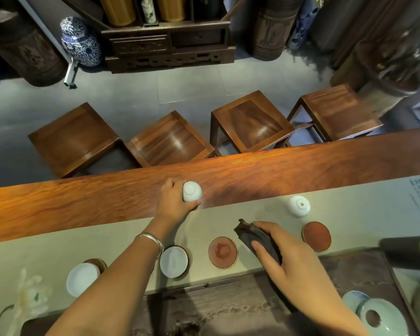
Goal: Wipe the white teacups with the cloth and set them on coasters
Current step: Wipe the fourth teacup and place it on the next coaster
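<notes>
My left hand (pixel 174 200) grips a white teacup (pixel 192 191) that stands upside down at the far edge of the grey table runner (pixel 131 238). My right hand (pixel 289 253) holds a dark brown cloth (pixel 255 236) down on the runner. Another white teacup (pixel 298 205) rests upside down to the right, beyond a bare red coaster (pixel 316 236). A second bare red coaster (pixel 222 252) lies between my hands. Two upright white teacups (pixel 174 261) (pixel 82 278) sit on coasters at the near left.
A dark tea tray (pixel 228 309) lies along the near edge, with a pale green lid or funnel (pixel 376 316) at its right. A white flower (pixel 27 294) lies near left. Several wooden stools (pixel 170 139) stand beyond the wooden table (pixel 58 204).
</notes>
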{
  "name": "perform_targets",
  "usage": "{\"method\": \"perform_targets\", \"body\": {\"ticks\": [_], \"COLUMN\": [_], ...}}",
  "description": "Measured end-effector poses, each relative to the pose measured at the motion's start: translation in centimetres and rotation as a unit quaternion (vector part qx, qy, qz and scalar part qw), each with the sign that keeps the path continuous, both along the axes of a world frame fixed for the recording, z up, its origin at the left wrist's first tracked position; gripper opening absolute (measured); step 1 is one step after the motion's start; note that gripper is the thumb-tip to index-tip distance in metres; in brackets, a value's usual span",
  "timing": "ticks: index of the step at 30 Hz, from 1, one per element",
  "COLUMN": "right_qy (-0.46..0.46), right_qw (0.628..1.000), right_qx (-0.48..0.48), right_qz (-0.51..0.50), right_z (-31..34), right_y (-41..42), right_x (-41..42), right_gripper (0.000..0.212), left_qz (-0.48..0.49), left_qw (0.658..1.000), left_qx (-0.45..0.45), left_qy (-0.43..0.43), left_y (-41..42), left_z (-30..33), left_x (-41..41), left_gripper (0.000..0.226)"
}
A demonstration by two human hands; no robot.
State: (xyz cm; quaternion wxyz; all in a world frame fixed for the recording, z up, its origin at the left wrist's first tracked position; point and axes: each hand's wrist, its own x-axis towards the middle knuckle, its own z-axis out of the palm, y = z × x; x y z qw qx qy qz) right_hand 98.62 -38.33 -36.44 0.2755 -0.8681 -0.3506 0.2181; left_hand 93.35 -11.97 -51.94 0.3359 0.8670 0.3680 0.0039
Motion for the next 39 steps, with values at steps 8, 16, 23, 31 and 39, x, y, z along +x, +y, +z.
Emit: {"method": "perform_targets", "body": {"ticks": [8, 16, 23, 31, 39], "right_qy": [-0.008, -0.014, -0.063, -0.1, -0.136], "right_qw": [1.0, 1.0, 0.996, 0.987, 0.973], "right_qx": [0.0, 0.016, 0.069, 0.121, 0.173], "right_qz": [0.001, -0.008, 0.009, 0.029, 0.065], "right_z": [0.3, 1.5, 4.6, 8.2, 11.2], "right_y": [0.2, -0.1, -1.5, -4.9, -7.6], "right_x": [-0.2, -1.3, -3.6, -9.0, -14.2], "right_gripper": [0.034, 0.038, 0.031, 0.015, 0.025], "left_qz": [0.034, -0.012, -0.064, -0.114, -0.138], "left_qw": [0.997, 0.996, 0.991, 0.984, 0.976], "left_qx": [-0.035, -0.036, -0.054, -0.055, -0.041], "left_qy": [-0.057, -0.081, -0.104, -0.122, -0.161], "left_y": [-0.9, -4.2, -8.4, -13.9, -18.5], "left_z": [1.1, 4.4, 11.1, 17.7, 21.4], "left_x": [-0.9, -3.2, -8.5, -15.4, -20.4], "left_gripper": [0.053, 0.057, 0.052, 0.047, 0.046]}}
